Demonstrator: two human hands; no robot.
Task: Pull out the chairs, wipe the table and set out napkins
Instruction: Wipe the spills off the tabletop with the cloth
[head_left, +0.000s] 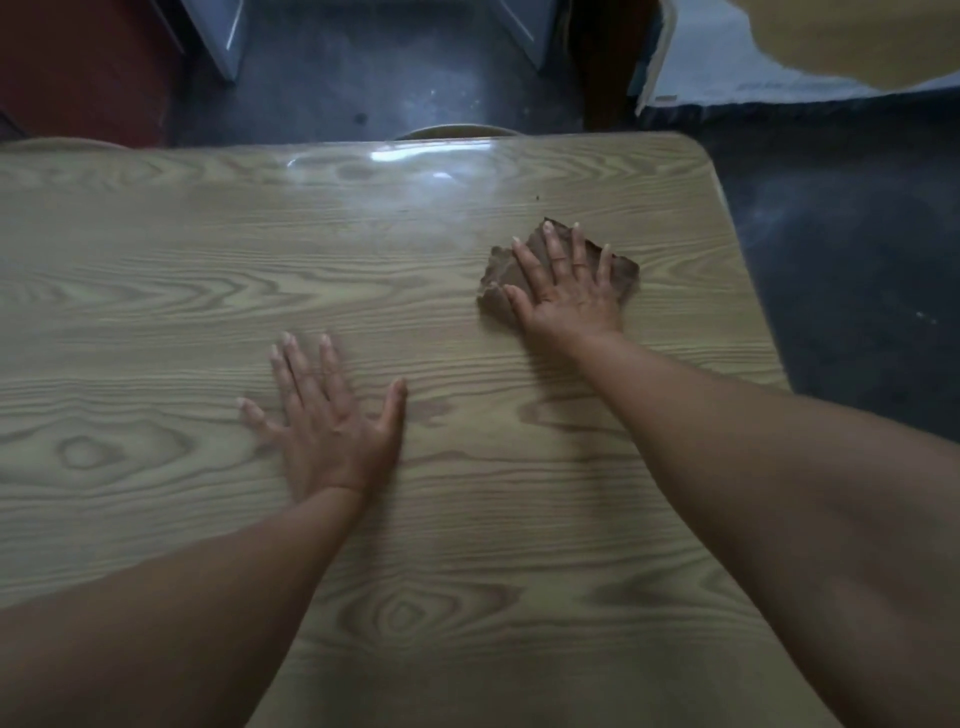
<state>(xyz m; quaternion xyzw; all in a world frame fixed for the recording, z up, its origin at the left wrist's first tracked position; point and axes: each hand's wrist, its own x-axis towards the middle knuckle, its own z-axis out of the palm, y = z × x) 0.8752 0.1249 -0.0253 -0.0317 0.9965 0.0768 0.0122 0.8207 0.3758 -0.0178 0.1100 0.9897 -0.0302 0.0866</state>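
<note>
A person leans over a wood-look tabletop (156, 312). The right hand (566, 296) lies flat on a brown cloth (625, 274), far out on the right side of the tabletop, near its rounded far corner. Its fingers (554, 249) are straight and spread wide. They press down on the cloth and do not curl round it. Bits of the cloth stick out on both sides of the hand and past the fingertips.

The left hand (332, 421) rests flat on the bare wood, nearer to the person and well apart from the cloth. Its fingers (332, 364) are straight and open too, and it holds nothing.

A bright shiny patch (415, 156) sits near the far edge, and a tiny dark speck (537, 198) lies just past the cloth.

Behind the far edge, the curved top of a chair (451, 130) peeks up, close against the tabletop. Another curved top (57, 143) shows at the far left. Past them is a dark grey floor (363, 78), with something red (78, 62) on the left. On the right lies a pale sheet (727, 67) - too blurry to tell what it is.
</note>
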